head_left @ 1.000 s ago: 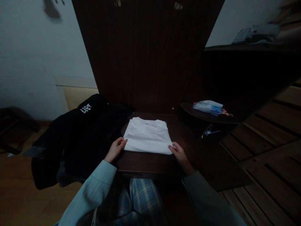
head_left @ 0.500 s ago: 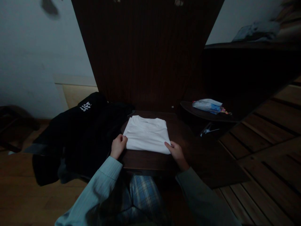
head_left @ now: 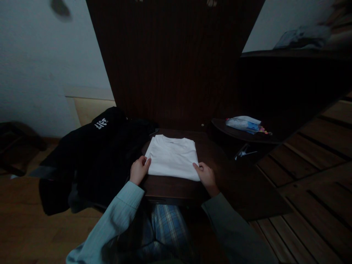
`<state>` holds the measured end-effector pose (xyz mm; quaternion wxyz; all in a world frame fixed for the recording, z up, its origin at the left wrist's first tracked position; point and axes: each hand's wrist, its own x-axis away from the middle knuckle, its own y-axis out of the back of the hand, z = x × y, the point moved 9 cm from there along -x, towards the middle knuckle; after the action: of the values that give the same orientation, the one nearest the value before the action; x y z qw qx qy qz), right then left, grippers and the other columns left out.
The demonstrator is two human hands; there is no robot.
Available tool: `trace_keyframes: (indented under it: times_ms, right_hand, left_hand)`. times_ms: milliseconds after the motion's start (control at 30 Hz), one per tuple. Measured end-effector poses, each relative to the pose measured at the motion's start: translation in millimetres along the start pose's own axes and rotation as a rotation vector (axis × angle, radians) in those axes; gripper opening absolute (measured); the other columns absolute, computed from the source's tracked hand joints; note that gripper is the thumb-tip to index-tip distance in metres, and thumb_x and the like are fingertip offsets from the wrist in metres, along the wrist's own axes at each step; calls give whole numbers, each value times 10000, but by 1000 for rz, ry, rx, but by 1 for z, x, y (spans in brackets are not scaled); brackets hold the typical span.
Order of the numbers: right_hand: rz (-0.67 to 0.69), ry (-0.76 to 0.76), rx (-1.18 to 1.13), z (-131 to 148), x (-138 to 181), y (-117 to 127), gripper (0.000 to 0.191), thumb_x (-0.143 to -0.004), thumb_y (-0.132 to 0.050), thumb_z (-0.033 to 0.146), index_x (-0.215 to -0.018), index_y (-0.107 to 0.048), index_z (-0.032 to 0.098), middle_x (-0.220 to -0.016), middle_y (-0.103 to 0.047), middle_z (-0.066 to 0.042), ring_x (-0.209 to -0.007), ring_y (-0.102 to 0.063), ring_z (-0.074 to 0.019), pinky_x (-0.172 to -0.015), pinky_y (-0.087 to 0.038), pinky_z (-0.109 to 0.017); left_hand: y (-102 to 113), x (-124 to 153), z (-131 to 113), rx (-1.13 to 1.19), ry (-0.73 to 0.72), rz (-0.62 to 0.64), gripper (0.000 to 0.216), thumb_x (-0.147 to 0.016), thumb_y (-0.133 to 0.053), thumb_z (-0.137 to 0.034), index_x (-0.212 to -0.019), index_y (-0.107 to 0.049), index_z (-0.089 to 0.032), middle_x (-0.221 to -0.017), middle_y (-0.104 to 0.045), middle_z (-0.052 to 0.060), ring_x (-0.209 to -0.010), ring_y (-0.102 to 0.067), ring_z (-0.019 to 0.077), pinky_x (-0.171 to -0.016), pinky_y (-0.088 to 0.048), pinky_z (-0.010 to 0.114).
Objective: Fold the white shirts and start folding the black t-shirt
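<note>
A white T-shirt [head_left: 173, 156], folded into a flat rectangle with its neckline at the far edge, lies on a dark wooden tabletop [head_left: 170, 187]. My left hand [head_left: 139, 170] pinches its left side near the front corner, thumb on top and fingers curled at the edge. At the opposite side my right hand [head_left: 206, 178] grips the right edge the same way, with the fingertips partly hidden.
Dark clothing [head_left: 101, 157] with white lettering is heaped left of the shirt. On a small rounded shelf [head_left: 236, 135] at the right lies a plastic packet [head_left: 244, 124]. A tall dark panel [head_left: 170, 66] rises behind the tabletop. Wooden slats [head_left: 316, 154] are at far right.
My right hand has shifted slightly up along the shirt's right edge, and my left thumb sits a little further onto the fabric. The shirt stays in place.
</note>
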<state>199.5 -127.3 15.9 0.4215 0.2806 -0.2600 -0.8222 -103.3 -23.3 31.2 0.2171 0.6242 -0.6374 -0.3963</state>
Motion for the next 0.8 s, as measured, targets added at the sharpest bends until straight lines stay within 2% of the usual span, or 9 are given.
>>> trace_keyframes:
  times_ms: [100, 167, 300, 433, 533, 600, 667, 800]
  right_hand:
    - [58, 80, -86, 4, 9, 2, 440, -705, -460, 585, -479, -395, 213, -466, -409, 21, -475, -400, -116, -478, -290, -240]
    - [53, 146, -143, 7, 17, 7, 422, -709, -475, 572, -502, -434, 207, -539, -464, 0, -543, -447, -133, -523, -341, -249]
    - [97, 205, -254, 8, 25, 11, 314, -750, -489, 481, -701, -600, 192, -867, -601, -78, -827, -545, -197, -733, -419, -297]
    - [155, 237, -206, 6, 25, 8, 276, -706, -562, 446, -819, -656, 213, -1009, -610, -80, -972, -521, -236, -878, -379, -378]
    - [117, 237, -164, 4, 23, 10, 257, -696, -570, 442, -787, -660, 219, -1074, -600, -79, -1003, -505, -254, -885, -367, -415]
    - [101, 215, -170, 2, 21, 11, 250, -699, -561, 451, -728, -648, 218, -1094, -597, -79, -1006, -504, -258, -854, -388, -407]
    - [95, 171, -208, -2, 19, 11, 275, -701, -542, 472, -714, -635, 213, -1093, -600, -86, -990, -518, -255, -796, -420, -377]
    - [53, 53, -323, -14, 10, 14, 386, -675, -532, 527, -838, -619, 188, -999, -629, -104, -911, -564, -243, -716, -455, -335]
  left_hand:
    - [12, 8, -5, 169, -136, -92, 288, -771, -446, -419, -710, -582, -173, -821, -590, 74, -786, -570, 191, -731, -434, 287]
    - [18, 14, -4, 237, -179, -139, 286, -761, -465, -417, -713, -594, -166, -953, -576, 96, -890, -559, 201, -818, -428, 301]
    - [10, 21, -4, 277, -210, -4, 338, -756, -483, -448, -873, -618, -160, -1026, -594, 94, -979, -551, 218, -919, -397, 350]
    - [5, 24, -1, 258, -211, 88, 436, -748, -492, -493, -1007, -603, -160, -1167, -544, 99, -1096, -495, 234, -985, -349, 375]
    - [9, 24, 4, 210, -177, 44, 427, -788, -436, -482, -1008, -609, -159, -1226, -503, 108, -1117, -477, 239, -990, -340, 388]
    - [10, 24, 2, 152, -202, 20, 435, -750, -501, -483, -1037, -601, -172, -1225, -510, 105, -1118, -468, 259, -981, -342, 413]
    - [8, 25, -4, 119, -267, 46, 462, -697, -578, -477, -1060, -594, -192, -1194, -542, 92, -1099, -475, 271, -961, -356, 429]
    - [-1, 28, -12, 163, -352, 143, 423, -688, -607, -445, -1040, -600, -211, -1137, -583, 77, -1050, -507, 252, -932, -384, 418]
